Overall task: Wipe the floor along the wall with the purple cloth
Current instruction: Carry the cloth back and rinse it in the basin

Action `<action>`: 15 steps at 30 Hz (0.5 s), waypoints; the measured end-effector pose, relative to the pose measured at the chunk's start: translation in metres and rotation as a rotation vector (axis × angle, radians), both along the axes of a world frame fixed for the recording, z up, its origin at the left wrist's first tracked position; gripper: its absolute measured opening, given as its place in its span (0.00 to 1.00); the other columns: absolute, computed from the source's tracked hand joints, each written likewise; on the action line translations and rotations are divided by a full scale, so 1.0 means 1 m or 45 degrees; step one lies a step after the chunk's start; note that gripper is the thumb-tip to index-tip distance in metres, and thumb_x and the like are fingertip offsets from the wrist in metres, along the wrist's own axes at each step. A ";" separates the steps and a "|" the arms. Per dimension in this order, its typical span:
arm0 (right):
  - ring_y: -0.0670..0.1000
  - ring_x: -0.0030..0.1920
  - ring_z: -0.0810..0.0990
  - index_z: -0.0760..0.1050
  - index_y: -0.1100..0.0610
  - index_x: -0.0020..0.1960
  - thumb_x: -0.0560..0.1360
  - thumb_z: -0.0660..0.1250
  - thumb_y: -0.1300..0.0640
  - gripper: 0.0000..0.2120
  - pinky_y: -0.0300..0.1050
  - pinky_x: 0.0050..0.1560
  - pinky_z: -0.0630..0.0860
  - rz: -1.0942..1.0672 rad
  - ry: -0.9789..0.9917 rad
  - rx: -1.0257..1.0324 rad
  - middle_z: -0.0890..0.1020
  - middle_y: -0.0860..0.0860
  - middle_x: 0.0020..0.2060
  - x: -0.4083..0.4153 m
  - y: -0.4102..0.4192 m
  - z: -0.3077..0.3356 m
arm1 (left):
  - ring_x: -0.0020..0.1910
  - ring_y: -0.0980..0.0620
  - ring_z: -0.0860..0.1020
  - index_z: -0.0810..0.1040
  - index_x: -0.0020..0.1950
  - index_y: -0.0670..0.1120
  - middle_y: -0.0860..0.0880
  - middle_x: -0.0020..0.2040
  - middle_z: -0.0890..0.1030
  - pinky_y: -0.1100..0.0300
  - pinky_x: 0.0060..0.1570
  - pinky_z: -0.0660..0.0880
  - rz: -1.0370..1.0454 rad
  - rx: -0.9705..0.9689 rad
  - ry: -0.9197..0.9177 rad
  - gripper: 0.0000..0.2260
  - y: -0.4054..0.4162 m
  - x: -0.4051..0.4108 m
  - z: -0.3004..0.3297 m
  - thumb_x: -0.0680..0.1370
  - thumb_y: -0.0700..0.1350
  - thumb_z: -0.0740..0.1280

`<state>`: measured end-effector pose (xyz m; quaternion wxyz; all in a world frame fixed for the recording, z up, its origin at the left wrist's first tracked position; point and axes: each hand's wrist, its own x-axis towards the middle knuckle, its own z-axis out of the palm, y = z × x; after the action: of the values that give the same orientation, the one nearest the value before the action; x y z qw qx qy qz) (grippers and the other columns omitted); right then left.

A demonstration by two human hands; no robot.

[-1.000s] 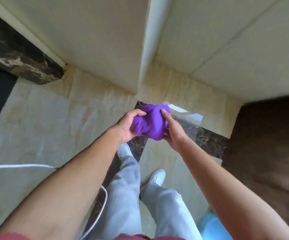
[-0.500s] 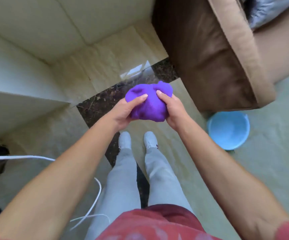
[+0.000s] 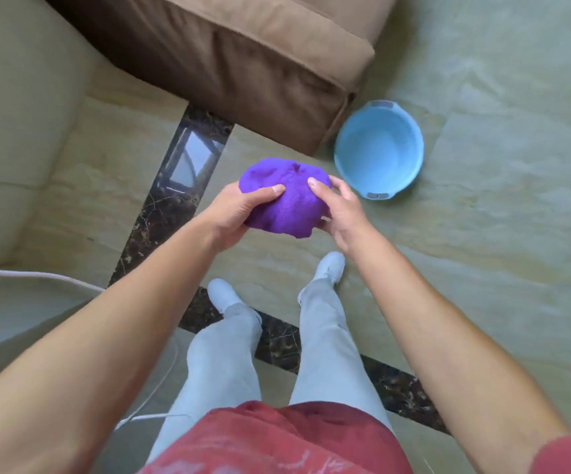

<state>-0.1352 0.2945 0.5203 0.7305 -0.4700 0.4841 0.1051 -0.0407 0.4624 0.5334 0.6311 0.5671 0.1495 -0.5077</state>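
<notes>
Purple cloth (image 3: 282, 200) bunched btwn both hands, left hand (image 3: 232, 213) & right hand (image 3: 337, 208) fingers pinching it. Off floor (image 3: 482, 234); wiping likely not begun.

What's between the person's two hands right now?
The bunched purple cloth, gripped by the left hand and the right hand, well above the floor, in the head view.

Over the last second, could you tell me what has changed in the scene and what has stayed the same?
The view has swung right, away from the wall corner: the brown sofa and a blue basin have come into frame, and the feet have stepped apart. Nothing was picked up or let go. The left hand and right hand still hold the bunched purple cloth above the floor.
</notes>
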 end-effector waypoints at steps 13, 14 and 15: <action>0.54 0.59 0.84 0.80 0.55 0.62 0.77 0.70 0.43 0.20 0.55 0.62 0.80 -0.366 0.088 0.197 0.85 0.53 0.58 -0.101 -0.223 -0.024 | 0.63 0.42 0.81 0.75 0.70 0.36 0.37 0.67 0.80 0.50 0.60 0.80 -0.273 0.005 0.149 0.19 -0.265 -0.058 -0.028 0.81 0.41 0.67; 0.54 0.62 0.83 0.78 0.55 0.66 0.77 0.70 0.43 0.23 0.55 0.64 0.79 -0.448 0.006 0.296 0.84 0.54 0.61 -0.098 -0.231 -0.026 | 0.65 0.41 0.80 0.75 0.70 0.36 0.37 0.68 0.79 0.49 0.62 0.79 -0.264 -0.013 0.169 0.18 -0.273 -0.056 -0.029 0.81 0.41 0.67; 0.55 0.64 0.82 0.76 0.56 0.69 0.78 0.69 0.45 0.24 0.55 0.66 0.78 -0.530 -0.052 0.358 0.83 0.55 0.64 -0.091 -0.244 -0.031 | 0.66 0.40 0.79 0.75 0.70 0.36 0.37 0.68 0.79 0.48 0.63 0.79 -0.282 -0.017 0.199 0.18 -0.289 -0.051 -0.032 0.81 0.41 0.67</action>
<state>-0.2261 0.0501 0.4893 0.8042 -0.2559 0.5363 0.0093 -0.0915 0.1733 0.5018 0.5614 0.5346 0.1312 -0.6178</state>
